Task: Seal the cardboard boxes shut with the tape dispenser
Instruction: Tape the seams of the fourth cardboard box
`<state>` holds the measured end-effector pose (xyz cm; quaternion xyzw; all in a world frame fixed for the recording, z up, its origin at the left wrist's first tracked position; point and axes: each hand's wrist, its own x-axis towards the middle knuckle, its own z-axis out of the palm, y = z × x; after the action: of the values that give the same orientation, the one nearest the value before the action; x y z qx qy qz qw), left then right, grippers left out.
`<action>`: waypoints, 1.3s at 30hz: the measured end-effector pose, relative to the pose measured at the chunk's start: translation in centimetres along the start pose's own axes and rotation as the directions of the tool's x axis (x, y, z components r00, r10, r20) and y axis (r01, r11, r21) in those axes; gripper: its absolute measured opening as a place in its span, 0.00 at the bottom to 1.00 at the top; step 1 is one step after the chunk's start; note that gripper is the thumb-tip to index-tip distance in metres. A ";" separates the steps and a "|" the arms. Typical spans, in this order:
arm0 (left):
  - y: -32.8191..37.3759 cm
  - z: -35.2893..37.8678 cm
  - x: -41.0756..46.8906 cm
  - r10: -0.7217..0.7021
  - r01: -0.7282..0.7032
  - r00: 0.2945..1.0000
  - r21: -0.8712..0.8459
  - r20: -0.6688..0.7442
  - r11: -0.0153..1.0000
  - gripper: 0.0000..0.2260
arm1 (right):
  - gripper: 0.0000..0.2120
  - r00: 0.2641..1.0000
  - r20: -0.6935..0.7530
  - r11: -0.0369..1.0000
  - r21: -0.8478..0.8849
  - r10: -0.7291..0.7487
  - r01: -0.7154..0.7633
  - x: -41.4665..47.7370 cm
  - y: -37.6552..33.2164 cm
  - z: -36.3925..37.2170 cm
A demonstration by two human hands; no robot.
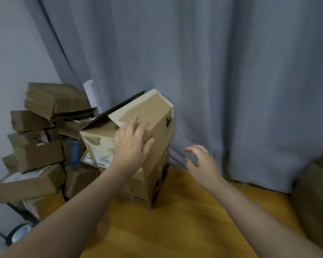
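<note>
A tan cardboard box (157, 112) sits tilted on top of a second box (153, 185) that stands on the wooden table. Its top flap stands ajar on the left side. My left hand (131, 141) lies flat against the tilted box's near face with fingers spread. A short way right of the boxes my right hand (200, 161) hovers in the air, fingers loosely curved and holding nothing. No tape dispenser is in view.
A heap of several cardboard boxes (39, 138) is piled at the left against the wall. Grey curtains (231, 71) hang behind. The wooden table (175, 226) spreads in front. A brown bulky object (315, 198) sits at the right edge.
</note>
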<state>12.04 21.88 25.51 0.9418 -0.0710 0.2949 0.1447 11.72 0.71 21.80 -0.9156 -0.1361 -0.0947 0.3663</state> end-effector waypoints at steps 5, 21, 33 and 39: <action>-7.1 -2.4 3.8 -0.063 0.052 0.991 -0.090 -0.121 0.995 0.27 | 0.20 0.996 -0.052 0.982 0.179 0.073 -0.062 5.5 -5.9 3.6; -15.3 1.1 4.6 -0.725 0.661 0.652 -0.636 0.223 0.398 0.33 | 0.28 0.807 0.253 0.355 0.799 0.533 -0.485 11.5 -9.2 10.0; 0.3 -1.5 0.8 -0.600 0.385 0.782 -0.624 -0.171 0.680 0.22 | 0.19 0.879 0.299 0.234 0.886 0.371 -0.400 3.1 -2.5 -0.2; 8.8 0.3 -3.5 -0.565 0.390 0.823 -0.669 -0.055 0.633 0.18 | 0.21 0.845 0.285 0.246 0.871 0.452 -0.425 -3.6 3.4 -5.6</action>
<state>7.42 13.61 25.24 0.7741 0.1081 0.3243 0.5329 8.96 -6.19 22.65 -0.5586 0.0996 0.0904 0.8185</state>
